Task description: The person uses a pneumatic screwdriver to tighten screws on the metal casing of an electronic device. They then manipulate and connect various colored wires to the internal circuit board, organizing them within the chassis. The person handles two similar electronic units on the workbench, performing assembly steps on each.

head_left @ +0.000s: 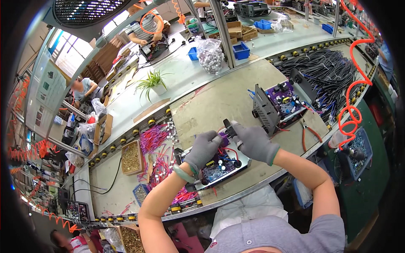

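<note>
My left hand point(204, 152), in a grey glove, bends over an open metal chassis point(219, 180) with a purple circuit board, red and blue wires and black round parts. Its fingers are drawn together near the red wires; what they grip is hidden. My right hand point(255, 143), also gloved in grey, is closed on a small black plastic part point(229, 127) above the chassis's far side. To the right stands a second open chassis point(266, 110) with a perforated dark panel and a purple board. Red-handled pliers point(310, 134) lie beside it.
Black cables point(320, 69) are heaped at the far right. Pink and purple wires point(156, 141) and a box of brass-coloured small parts point(132, 158) lie to the left. An orange coiled hose point(352, 84) hangs at right. Beyond are a potted plant point(158, 87) and people at work.
</note>
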